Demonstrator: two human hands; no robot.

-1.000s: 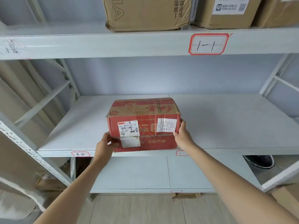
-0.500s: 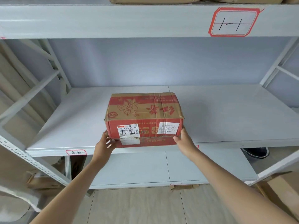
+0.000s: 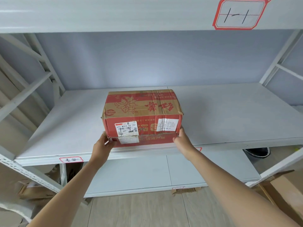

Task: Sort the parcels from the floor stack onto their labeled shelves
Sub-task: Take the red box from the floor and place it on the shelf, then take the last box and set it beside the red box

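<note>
A red and brown cardboard parcel (image 3: 141, 108) sits on the white middle shelf (image 3: 229, 115), near its front edge. A white shipping label (image 3: 126, 128) and a second sticker face me. My left hand (image 3: 102, 148) grips the parcel's lower left front corner, thumb on the front face. My right hand (image 3: 183, 141) holds the lower right front corner, fingers along the side. The upper shelf's edge carries a red-framed tag reading 1-1 (image 3: 237, 13).
A small handwritten tag (image 3: 71, 159) is stuck on the middle shelf's front edge at left. A lower shelf (image 3: 131, 174) lies beneath. Brown cardboard (image 3: 285, 190) stands on the floor at right, a dark round object (image 3: 257, 152) behind it. White uprights frame both sides.
The parcel has slid further back onto the middle shelf with both hands staying at its lower front corners. My view has moved closer and tilted down.
</note>
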